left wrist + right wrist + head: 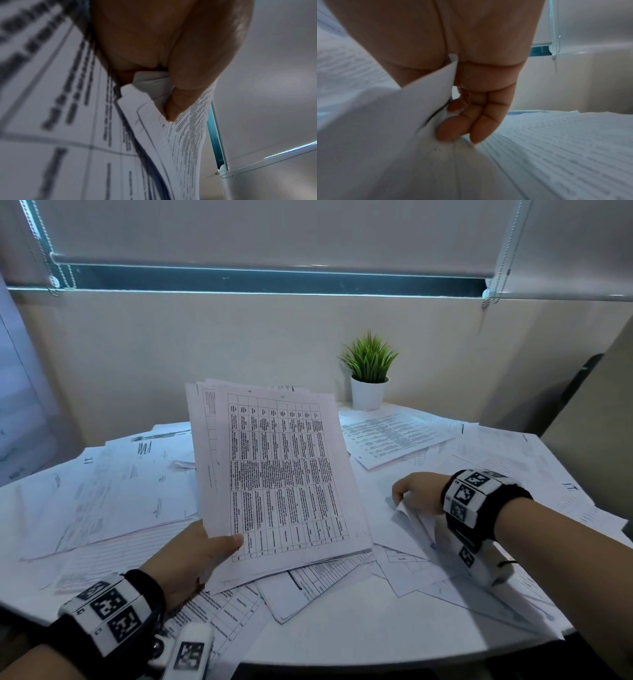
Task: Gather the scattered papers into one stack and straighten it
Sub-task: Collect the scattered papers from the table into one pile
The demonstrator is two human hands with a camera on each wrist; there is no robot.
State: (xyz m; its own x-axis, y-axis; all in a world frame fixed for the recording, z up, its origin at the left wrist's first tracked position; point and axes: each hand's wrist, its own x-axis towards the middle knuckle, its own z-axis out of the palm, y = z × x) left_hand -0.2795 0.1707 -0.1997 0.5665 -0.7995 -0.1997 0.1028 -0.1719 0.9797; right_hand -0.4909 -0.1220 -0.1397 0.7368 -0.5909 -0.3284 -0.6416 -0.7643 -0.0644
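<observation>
Papers: white printed sheets, many with tables and text blocks, scattered loose (113,494) over most of the round white table (342,635). They overlap at odd angles, on the left, the far right and along the near edge.

Gathered stack of white printed sheets (274,474) is in the left hand (191,556), lifted off the table and tilted up toward the head camera. Top sheet carries a dense printed grid. Edges are not flush; several sheets stick out at the upper left and along the bottom. Thumb lies on the front of the stack at its lower-left corner, with the rest of the hand behind it. Left wrist view shows the thumb (181,97) pressed against the fanned sheet edges (187,135), so the hand is clamped on the stack.

Right hand (418,491) is down at table level, right of the stack and clear of it. Its fingers are curled on a loose white sheet (411,517), raising that sheet's edge off the pile. Right wrist view: fingertips (448,129) and thumb pinch the lifted sheet (388,121), with more printed pages (556,148) lying flat beneath.

Both wrists wear black bands with white marker blocks (106,614).

Small green plant in a white pot (369,378) stands at the far edge of the table, against the beige wall. Grey roller blind (274,231) with bead chains hangs above.
</observation>
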